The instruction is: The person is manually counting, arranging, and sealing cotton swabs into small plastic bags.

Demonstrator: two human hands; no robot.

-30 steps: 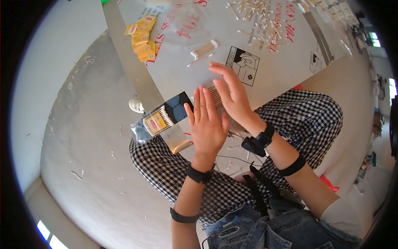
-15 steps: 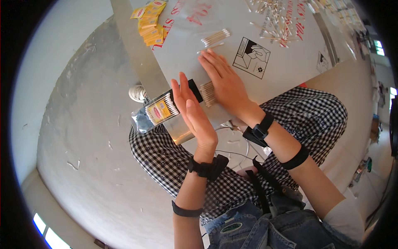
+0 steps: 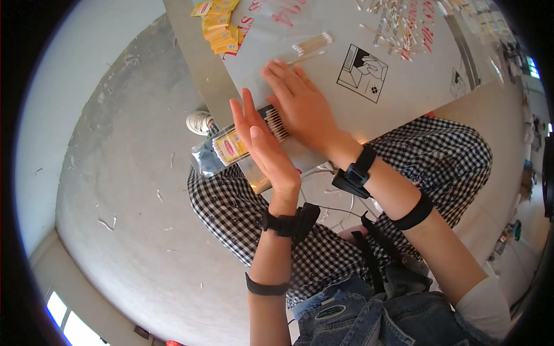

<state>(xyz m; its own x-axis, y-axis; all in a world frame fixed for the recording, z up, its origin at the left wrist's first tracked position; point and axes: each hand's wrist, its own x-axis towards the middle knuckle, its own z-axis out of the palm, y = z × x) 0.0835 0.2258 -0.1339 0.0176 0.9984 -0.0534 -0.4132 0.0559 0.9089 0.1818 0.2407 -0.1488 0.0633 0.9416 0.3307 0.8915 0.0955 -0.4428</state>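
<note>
My left hand (image 3: 266, 151) stands on edge with its fingers stretched out, across a clear plastic packet that holds cotton swabs and a yellow label card (image 3: 231, 145). A row of cotton swabs (image 3: 277, 124) lies between my two hands, over a dark strip beside the packet. My right hand (image 3: 309, 112) is flat and slanted, fingers straight, against the right end of that row. Its palm hides part of the swabs. Just beyond its fingertips are a small bundle of swabs (image 3: 312, 44) and a single loose swab (image 3: 307, 57).
Yellow cards (image 3: 224, 34) are piled at the table's far left. A heap of loose swabs (image 3: 402, 37) lies at the far right, with clear packets (image 3: 483, 23) beyond. The film-covered metal table (image 3: 323, 98) ends just above my checked trousers (image 3: 444, 150).
My right hand has moved left toward my left hand, and the row of swabs has shifted left over the dark strip. The whole view has shifted slightly.
</note>
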